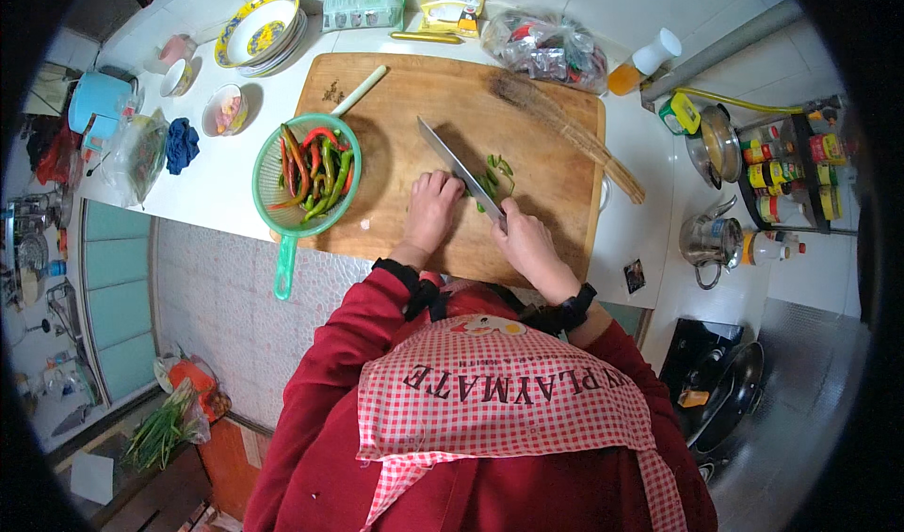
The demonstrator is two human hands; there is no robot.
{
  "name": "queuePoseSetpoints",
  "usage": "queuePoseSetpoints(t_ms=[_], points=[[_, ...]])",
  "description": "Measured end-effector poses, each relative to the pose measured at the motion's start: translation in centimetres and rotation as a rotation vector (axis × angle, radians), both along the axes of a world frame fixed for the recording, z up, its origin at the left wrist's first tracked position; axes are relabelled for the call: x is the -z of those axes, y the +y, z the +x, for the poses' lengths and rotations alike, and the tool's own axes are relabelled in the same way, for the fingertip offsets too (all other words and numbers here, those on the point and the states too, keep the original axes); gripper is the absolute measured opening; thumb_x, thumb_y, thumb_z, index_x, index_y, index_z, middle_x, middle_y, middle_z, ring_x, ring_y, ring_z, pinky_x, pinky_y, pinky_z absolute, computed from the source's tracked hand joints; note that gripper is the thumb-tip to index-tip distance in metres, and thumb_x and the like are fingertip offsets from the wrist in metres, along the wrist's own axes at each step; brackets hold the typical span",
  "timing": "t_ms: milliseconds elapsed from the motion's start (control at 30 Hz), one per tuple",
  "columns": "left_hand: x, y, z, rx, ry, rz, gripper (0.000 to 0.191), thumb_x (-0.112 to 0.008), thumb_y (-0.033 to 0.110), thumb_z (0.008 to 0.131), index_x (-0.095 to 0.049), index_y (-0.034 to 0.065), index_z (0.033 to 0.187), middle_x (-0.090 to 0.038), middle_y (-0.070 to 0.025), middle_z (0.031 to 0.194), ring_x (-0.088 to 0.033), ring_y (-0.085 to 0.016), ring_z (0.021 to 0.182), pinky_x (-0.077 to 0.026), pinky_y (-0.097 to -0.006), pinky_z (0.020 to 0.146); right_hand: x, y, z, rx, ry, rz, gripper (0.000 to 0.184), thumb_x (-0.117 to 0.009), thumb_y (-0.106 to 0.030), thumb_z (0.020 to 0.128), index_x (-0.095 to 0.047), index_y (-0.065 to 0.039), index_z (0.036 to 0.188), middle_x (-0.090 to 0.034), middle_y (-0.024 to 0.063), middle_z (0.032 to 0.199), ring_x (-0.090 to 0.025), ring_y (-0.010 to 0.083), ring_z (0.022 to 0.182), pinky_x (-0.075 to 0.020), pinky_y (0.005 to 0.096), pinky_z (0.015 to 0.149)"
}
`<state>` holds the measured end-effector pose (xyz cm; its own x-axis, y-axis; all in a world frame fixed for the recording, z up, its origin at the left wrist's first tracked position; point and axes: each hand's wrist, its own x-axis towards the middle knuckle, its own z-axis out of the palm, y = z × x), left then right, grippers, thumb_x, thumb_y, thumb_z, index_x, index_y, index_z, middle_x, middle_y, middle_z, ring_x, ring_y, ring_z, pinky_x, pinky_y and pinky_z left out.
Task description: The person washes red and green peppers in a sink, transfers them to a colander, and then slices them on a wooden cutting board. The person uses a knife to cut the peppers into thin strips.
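Observation:
My right hand [526,241] grips the handle of a kitchen knife [458,165], whose long blade points away from me and to the left over a wooden cutting board [395,207]. Close beside the blade, my left hand [433,203] has its fingers curled down on a green chili pepper; the hand hides most of it. Cut green pepper pieces [501,166] lie on the board to the right of the blade. A green plastic strainer [261,193] with whole red and green chili peppers [318,172] rests over the board's left edge.
Across the board's right side lies a frayed brown brush-like bundle [565,126]; a pale-handled utensil [360,89] lies behind the strainer. Bowls [226,112], stacked yellow-rimmed dishes [258,27] and a filled plastic bag [544,45] stand behind. A kettle [710,239] and wok [734,391] are right.

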<state>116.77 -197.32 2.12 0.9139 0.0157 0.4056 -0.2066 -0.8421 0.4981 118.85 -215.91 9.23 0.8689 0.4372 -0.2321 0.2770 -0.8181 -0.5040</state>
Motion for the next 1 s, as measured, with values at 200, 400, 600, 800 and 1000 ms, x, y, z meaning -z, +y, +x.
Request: queuePoseSetpoints(t_ms=[200,400,600,800,1000], points=[[0.1,0.2,0.0,0.006,0.008,0.005,0.015,-0.062,0.009,0.079,-0.059,0.0101,0.093,-0.053,-0.0094,0.096,-0.050,-0.030,0.093,-0.042,-0.0404,0.081,-0.7,-2.9,-0.6,0.025,0.039,0.057,0.029,-0.057,-0.023,0.089,-0.050,-0.002,0.108,-0.064,0.0257,0.078,-0.063,0.0443,0.075,-0.0486,0.0533,0.064],[0.1,0.1,0.3,0.003,0.006,-0.022,0.014,-0.064,0.009,0.079,-0.059,0.0083,0.093,-0.055,-0.0108,0.096,-0.051,-0.031,0.092,-0.042,-0.0420,0.080,-0.9,-0.9,-1.3,0.015,0.066,0.002,0.026,-0.055,-0.022,0.090,-0.048,-0.004,0.106,-0.064,0.0250,0.074,-0.063,0.0451,0.072,-0.0488,0.0548,0.064],[-1.6,1.6,-2.2,-0.119,0.026,-0.091,0.031,-0.072,0.015,0.077,-0.061,0.0074,0.105,-0.058,-0.0116,0.098,-0.054,-0.033,0.093,-0.042,-0.0431,0.081,0.6,0.8,-1.7,0.016,0.003,0.020,0.027,-0.056,-0.026,0.090,-0.048,-0.006,0.107,-0.064,0.0240,0.072,-0.064,0.0439,0.069,-0.0493,0.0561,0.062],[-2.6,3.0,-3.0,-0.066,0.151,0.094,0.032,-0.069,0.014,0.077,-0.064,0.0116,0.108,-0.057,-0.0082,0.104,-0.053,-0.029,0.100,-0.042,-0.0409,0.085,0.2,-2.8,-0.7,0.123,0.052,0.074,0.034,-0.057,-0.030,0.091,-0.049,-0.005,0.112,-0.065,0.0246,0.080,-0.063,0.0446,0.076,-0.0480,0.0534,0.065],[-3.2,2.3,-0.6,0.054,0.022,0.108,0.024,-0.067,0.012,0.079,-0.064,0.0109,0.103,-0.058,-0.0090,0.103,-0.053,-0.031,0.098,-0.044,-0.0406,0.082,-1.2,-4.5,-1.3,0.038,0.029,0.033,0.031,-0.058,-0.029,0.091,-0.050,-0.006,0.110,-0.065,0.0233,0.077,-0.063,0.0438,0.075,-0.0483,0.0537,0.065]])
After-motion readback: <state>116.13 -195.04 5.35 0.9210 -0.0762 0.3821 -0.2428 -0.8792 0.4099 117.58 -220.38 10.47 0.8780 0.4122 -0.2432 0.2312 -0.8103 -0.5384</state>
